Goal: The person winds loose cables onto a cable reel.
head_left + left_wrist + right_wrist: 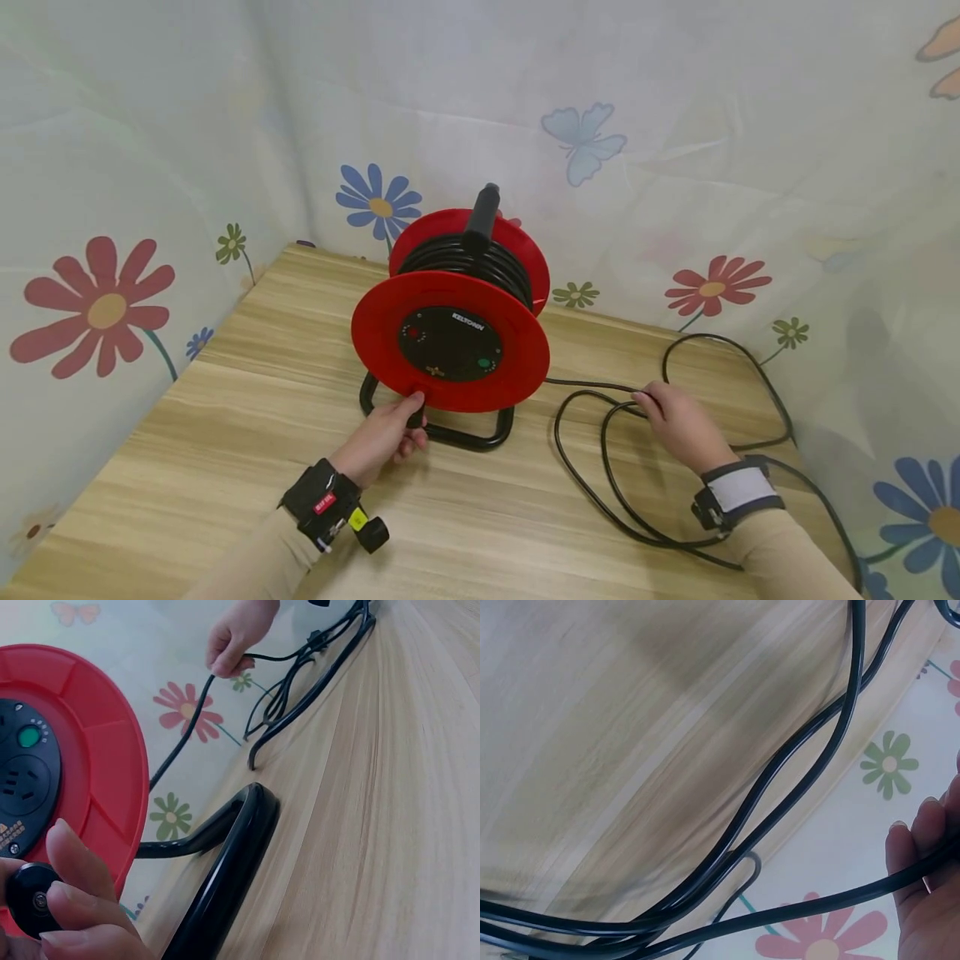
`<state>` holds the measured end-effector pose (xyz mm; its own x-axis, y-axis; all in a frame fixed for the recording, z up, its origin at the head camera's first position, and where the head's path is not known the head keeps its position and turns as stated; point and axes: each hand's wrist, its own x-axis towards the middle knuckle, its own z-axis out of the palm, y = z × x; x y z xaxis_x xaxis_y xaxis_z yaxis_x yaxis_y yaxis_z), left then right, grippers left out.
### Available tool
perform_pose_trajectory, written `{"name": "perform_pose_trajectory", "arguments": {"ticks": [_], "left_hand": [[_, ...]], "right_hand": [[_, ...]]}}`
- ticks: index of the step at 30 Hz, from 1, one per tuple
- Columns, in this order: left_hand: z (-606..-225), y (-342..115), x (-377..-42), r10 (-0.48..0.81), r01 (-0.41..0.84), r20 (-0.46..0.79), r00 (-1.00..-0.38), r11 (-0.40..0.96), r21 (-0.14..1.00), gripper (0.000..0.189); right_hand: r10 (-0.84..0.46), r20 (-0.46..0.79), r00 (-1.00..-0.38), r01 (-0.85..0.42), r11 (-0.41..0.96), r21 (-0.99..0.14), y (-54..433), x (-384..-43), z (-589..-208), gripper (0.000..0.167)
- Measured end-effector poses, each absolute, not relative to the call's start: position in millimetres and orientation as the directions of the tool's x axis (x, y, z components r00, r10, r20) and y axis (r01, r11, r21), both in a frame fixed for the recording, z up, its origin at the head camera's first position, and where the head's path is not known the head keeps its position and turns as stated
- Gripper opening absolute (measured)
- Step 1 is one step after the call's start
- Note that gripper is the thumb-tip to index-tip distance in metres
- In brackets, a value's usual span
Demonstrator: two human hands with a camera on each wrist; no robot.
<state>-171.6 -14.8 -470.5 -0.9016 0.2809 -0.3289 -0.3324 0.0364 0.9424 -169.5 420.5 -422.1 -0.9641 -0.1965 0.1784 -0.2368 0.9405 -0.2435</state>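
A red cable reel point(382, 325) with black cable wound on its drum stands on a black tubular frame point(465, 437). My left hand point(382, 433) grips the black crank knob point(31, 900) low on the reel's front disc, fingers curled round it. To the right, my right hand point(686, 425) pinches the black cable point(588, 384), which runs from the reel to its fingers. In the right wrist view, fingers point(919, 847) curl about the cable; part of that hand lies outside the picture. Sockets and a green button point(29, 736) show on the reel's dark centre panel.
Loose loops of cable point(611, 508) lie on the wooden table point(247, 400) around and below my right hand. A black handle point(482, 218) rises above the reel. Flower-printed cloth point(675, 167) hangs behind the table and on both sides.
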Motion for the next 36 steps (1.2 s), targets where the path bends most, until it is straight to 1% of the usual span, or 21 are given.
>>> {"name": "perform_pose_trajectory", "arguments": {"ticks": [7, 15, 20, 28, 36], "left_hand": [[-468, -21, -172, 0.262, -0.352, -0.325, -0.909, -0.064, 0.934, 0.042], [-466, -26, -172, 0.233, -0.363, -0.322, -0.918, -0.161, 0.918, 0.041], [-463, -29, -170, 0.212, -0.363, -0.324, -0.922, -0.183, 0.914, 0.043], [-455, -35, -169, 0.177, -0.322, -0.289, -0.941, -0.199, 0.926, 0.041], [-447, -40, -169, 0.163, -0.289, -0.257, -0.953, -0.224, 0.931, 0.040]], "right_hand": [[-0.201, 0.170, -0.965, -0.240, 0.938, -0.251, 410, -172, -423, 0.029], [-0.202, 0.120, -0.972, -0.228, 0.937, -0.264, 401, -177, -429, 0.025], [-0.210, 0.117, -0.971, -0.234, 0.937, -0.260, 394, -178, -430, 0.030], [-0.241, 0.156, -0.958, -0.273, 0.934, -0.231, 382, -179, -432, 0.027], [-0.252, 0.107, -0.962, -0.272, 0.930, -0.247, 368, -182, -436, 0.026]]}}
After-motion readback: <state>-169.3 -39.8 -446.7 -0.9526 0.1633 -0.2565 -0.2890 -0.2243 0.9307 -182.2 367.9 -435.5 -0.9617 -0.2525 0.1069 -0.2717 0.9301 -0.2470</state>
